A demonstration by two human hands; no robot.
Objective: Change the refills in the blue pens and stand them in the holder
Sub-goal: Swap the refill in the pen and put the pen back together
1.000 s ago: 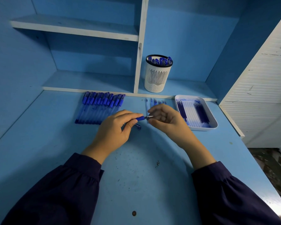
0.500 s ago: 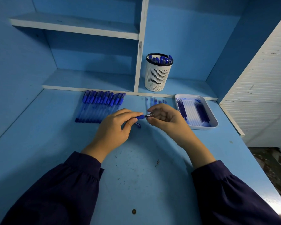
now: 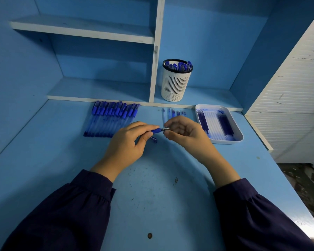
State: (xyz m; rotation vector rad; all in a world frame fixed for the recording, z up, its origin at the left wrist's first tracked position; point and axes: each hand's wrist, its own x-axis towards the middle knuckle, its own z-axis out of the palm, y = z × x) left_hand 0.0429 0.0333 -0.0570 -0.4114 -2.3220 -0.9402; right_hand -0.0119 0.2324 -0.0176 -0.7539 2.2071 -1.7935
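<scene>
My left hand (image 3: 127, 142) grips a blue pen (image 3: 157, 130) by its barrel, with the metal tip pointing right. The fingers of my right hand (image 3: 185, 133) curl around that tip and pinch it. A blue cap (image 3: 153, 139) lies on the desk just below the pen. Behind my left hand, several blue pens (image 3: 111, 120) are lined up in a row. The white slotted holder (image 3: 176, 82) stands on the low shelf with several pens in it. A white tray (image 3: 237, 136) at the right holds refills.
A few loose refills (image 3: 172, 113) lie on the desk behind my right hand. A white vertical divider (image 3: 155, 51) splits the shelf unit. A white slatted panel (image 3: 294, 91) borders the desk on the right. A small brown spot (image 3: 149, 235) marks the near desk.
Hardly anything has moved. Both hands stay on the pen at the same spot, and my right fingers have shifted slightly at the tip.
</scene>
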